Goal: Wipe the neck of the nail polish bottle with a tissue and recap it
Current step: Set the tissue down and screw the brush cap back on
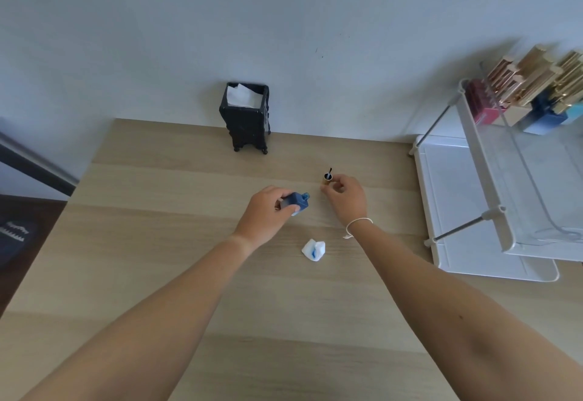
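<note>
Now the left hand [268,208] is clamped on the blue nail polish bottle [298,203], tilted so its bare neck points right toward the right hand [345,197], whose fingers pinch the gold cap [326,178], brush pointing away. Just beside each other, they need aligning. The stained tissue [313,249] lies on the desk [157,258].
</note>
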`<state>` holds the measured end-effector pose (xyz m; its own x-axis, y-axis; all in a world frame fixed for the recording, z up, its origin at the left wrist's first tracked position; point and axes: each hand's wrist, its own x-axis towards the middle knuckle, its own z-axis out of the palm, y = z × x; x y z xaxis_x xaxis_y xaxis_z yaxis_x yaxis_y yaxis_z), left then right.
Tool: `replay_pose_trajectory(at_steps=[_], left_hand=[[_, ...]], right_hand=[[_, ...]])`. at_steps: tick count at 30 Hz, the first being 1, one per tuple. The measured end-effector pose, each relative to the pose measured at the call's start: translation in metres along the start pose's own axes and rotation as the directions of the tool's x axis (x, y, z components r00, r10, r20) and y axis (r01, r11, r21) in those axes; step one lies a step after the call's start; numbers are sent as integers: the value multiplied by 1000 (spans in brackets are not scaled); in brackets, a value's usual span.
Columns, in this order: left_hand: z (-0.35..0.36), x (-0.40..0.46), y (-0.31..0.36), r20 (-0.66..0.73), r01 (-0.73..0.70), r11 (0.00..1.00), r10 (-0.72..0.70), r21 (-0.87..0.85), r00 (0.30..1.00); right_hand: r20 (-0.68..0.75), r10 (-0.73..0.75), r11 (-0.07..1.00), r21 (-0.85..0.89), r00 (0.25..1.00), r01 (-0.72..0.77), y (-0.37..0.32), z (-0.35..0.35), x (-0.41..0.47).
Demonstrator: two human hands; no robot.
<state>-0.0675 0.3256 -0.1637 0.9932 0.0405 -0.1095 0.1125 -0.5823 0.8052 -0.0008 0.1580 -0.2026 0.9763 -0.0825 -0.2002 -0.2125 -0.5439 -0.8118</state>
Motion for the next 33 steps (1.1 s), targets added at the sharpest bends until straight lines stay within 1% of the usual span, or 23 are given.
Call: replay_pose_trajectory(at_steps=[5, 10, 15, 22, 33], left_hand=[[-1, -5, 7, -9, -13, 1000, 13, 3, 1000], [-5, -18, 19, -11, -49, 999, 49, -7, 999], [-12, -36, 35, -15, -94, 995, 94, -13, 995], [-22, -64, 49, -24, -112, 994, 112, 5, 993], [-31, -81, 63, -47, -173, 983, 176, 59, 983]], right_hand=[[20, -34, 999, 5, 999, 34, 4, -11, -18], [70, -41, 996, 84, 997, 35, 4, -29, -52], [106, -102, 990, 105, 989, 91, 3, -53, -87], [65, -199, 971, 146, 978, 188, -5, -85, -125], [42, -240, 962, 144, 970, 232, -22, -100, -143]])
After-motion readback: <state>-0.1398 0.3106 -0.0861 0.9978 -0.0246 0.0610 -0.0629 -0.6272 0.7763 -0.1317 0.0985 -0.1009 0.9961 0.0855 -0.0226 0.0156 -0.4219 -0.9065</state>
